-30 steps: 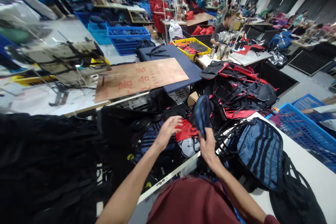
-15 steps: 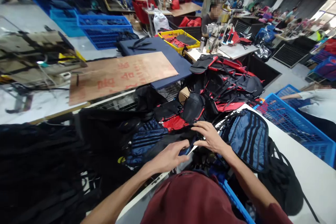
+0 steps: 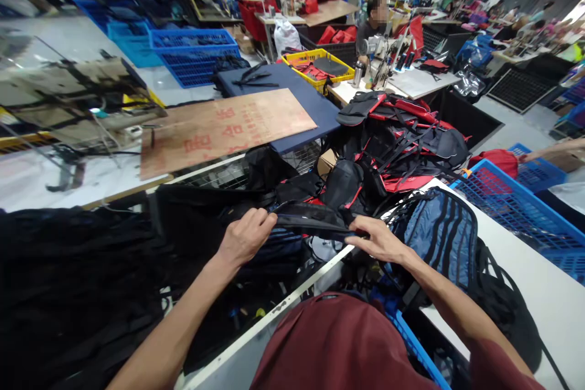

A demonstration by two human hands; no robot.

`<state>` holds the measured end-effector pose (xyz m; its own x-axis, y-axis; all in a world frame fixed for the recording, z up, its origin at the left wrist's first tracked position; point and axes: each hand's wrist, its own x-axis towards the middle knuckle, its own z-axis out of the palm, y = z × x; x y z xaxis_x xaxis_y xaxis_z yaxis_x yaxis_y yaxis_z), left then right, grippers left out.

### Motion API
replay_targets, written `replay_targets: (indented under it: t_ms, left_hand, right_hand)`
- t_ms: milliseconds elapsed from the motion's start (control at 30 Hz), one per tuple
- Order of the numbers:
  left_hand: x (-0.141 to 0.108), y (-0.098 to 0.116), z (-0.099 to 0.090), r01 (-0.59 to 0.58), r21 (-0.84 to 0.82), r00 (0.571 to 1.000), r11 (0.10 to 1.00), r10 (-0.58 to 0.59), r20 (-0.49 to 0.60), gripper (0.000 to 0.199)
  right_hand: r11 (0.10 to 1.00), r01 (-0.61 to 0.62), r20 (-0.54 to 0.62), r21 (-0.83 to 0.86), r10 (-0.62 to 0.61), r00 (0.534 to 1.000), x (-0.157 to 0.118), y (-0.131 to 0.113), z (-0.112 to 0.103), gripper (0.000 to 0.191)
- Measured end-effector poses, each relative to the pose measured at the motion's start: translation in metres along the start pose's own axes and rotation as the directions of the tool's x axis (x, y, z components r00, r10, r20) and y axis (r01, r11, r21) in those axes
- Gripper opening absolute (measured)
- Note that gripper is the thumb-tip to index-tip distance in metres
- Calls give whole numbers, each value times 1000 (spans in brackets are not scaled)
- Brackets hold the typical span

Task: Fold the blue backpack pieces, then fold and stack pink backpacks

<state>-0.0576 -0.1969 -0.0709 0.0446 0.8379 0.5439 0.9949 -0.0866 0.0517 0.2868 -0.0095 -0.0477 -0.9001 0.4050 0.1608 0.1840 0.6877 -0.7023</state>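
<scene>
Between my two hands a black fabric piece with a dark blue edge (image 3: 313, 222) is stretched out. My left hand (image 3: 249, 234) is closed on its left end. At the right end, my right hand (image 3: 375, 237) pinches the piece between thumb and fingers. Below it lies dark blue fabric with black stripes (image 3: 278, 250), partly covered. A blue bag with black stripes (image 3: 441, 234) rests on the white table to the right of my right hand. Black and red bags (image 3: 402, 140) are heaped beyond my hands.
A white rail (image 3: 278, 311) runs in front of my body. Black fabric (image 3: 73, 292) fills the left side. A blue crate (image 3: 516, 213) stands at the right, near another person's arm (image 3: 555, 149). A wooden board (image 3: 228, 128) lies farther off.
My left hand has moved left and closed on the fabric's end. The black piece is now raised and pulled straight between my hands. The view has shifted slightly.
</scene>
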Motion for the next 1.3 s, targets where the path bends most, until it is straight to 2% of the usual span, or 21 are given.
replay_targets:
  t_ms: [67,167,233,267,333,400,433,467,533,600,700,767,833,867,933,967,1033,1100,1167,1233,1300]
  left_hand:
    - [6,-1,8,-3,73,1000,997,5,-24,25]
    - [26,1,15,72,78,991,994,-62,-122,18]
    - [40,8,14,144,-34,973,989,-148,-179,10]
    - [45,13,12,176,-124,966,977,-195,-168,8]
    - [51,27,7,214,-319,968,923,-243,-55,9]
    - [53,40,5,202,-445,979,872,-194,65,10]
    - [54,44,5,184,-461,983,868,-164,83,9]
    - [57,45,7,160,-447,987,880,-147,63,9]
    - [68,38,13,132,-342,986,930,-158,-50,16]
    - [84,23,17,150,-201,968,968,-185,-172,26]
    - [108,4,12,187,-98,942,977,-207,-264,31]
    - [117,7,2,171,-105,947,980,-193,-258,27]
    - [121,28,-9,74,-159,978,985,-103,-182,24]
    - [122,43,-14,-3,-208,992,978,-24,-126,23]
    - [124,74,-19,-141,-341,990,930,140,-27,25]
    - [124,86,-20,-169,-404,983,899,186,2,26]
    - [124,97,-19,-111,-495,989,862,146,32,24]
    - [119,88,-19,43,-567,993,823,29,117,26]
    - [106,66,-20,237,-628,946,741,-29,323,32]
    - [83,44,-23,435,-662,823,611,30,568,37]
    - [56,32,-28,602,-670,697,434,124,706,41]
  right_hand:
    - [940,17,-167,-341,-79,983,6,9,2,18]
    - [744,-53,-357,-666,-256,898,13,23,4,19]
    - [670,-93,-439,-736,-369,819,17,30,-2,16]
    - [656,-112,-476,-746,-408,779,18,33,-8,14]
    - [648,-146,-534,-747,-456,712,20,35,-24,10]
    - [633,-161,-555,-757,-493,670,22,36,-40,6]
    - [618,-162,-551,-769,-513,658,23,36,-47,5]
    - [599,-162,-541,-784,-532,651,23,35,-53,6]
    - [581,-158,-530,-798,-552,643,24,32,-61,10]
    - [628,-156,-564,-762,-527,635,22,26,-64,16]
    - [759,-208,-656,-617,-350,669,16,8,-68,28]
    - [781,-279,-660,-559,-216,720,11,-11,-70,33]
    - [781,-270,-599,-564,-161,785,9,-31,-67,47]
    - [794,-214,-534,-569,-159,830,10,-40,-64,56]
    - [842,-51,-357,-537,-173,918,13,-54,-53,57]
    - [862,13,-272,-508,-175,946,14,-58,-47,53]
    - [887,54,-195,-459,-160,968,13,-59,-37,48]
    - [910,1,-282,-415,-130,951,4,-52,-39,44]
    - [936,-78,-456,-344,-94,885,-10,-40,-53,40]
    - [952,-159,-620,-263,-40,784,-29,-25,-78,34]
    - [953,-231,-723,-197,17,691,-48,-8,-105,31]
